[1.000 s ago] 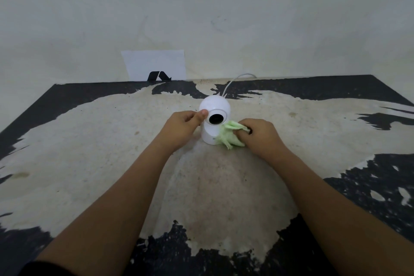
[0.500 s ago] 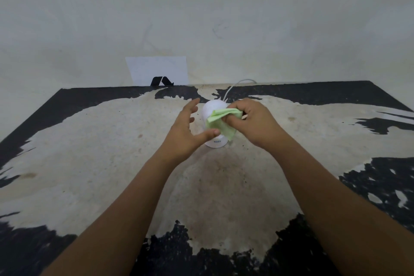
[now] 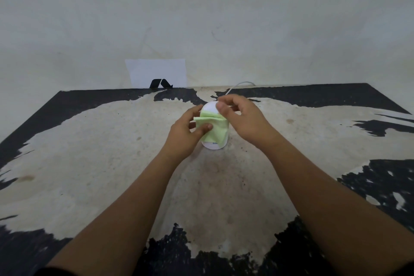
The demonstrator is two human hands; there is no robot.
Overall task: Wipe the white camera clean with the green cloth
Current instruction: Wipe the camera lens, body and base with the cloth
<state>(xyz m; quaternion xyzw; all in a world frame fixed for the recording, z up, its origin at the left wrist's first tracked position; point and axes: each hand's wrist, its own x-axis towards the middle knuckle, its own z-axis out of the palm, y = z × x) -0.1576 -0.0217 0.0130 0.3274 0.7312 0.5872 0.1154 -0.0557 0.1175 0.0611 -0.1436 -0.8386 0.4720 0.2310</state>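
Observation:
The white camera (image 3: 210, 108) stands upright on the worn table, its round head showing at the top and its base (image 3: 211, 145) below. The green cloth (image 3: 216, 129) hangs over its front and hides the lens. My left hand (image 3: 184, 135) holds the cloth's left edge, thumb pressed on it. My right hand (image 3: 243, 119) pinches the cloth's upper right corner against the camera's head.
A white cable (image 3: 238, 85) runs from behind the camera to the wall. A white paper with a black mark (image 3: 158, 74) leans on the wall at the back. The table (image 3: 112, 163) has peeling black paint around its edges.
The cloth went from the camera's right side at the base up over its front. My left hand let go of the camera's head and took the cloth's left edge.

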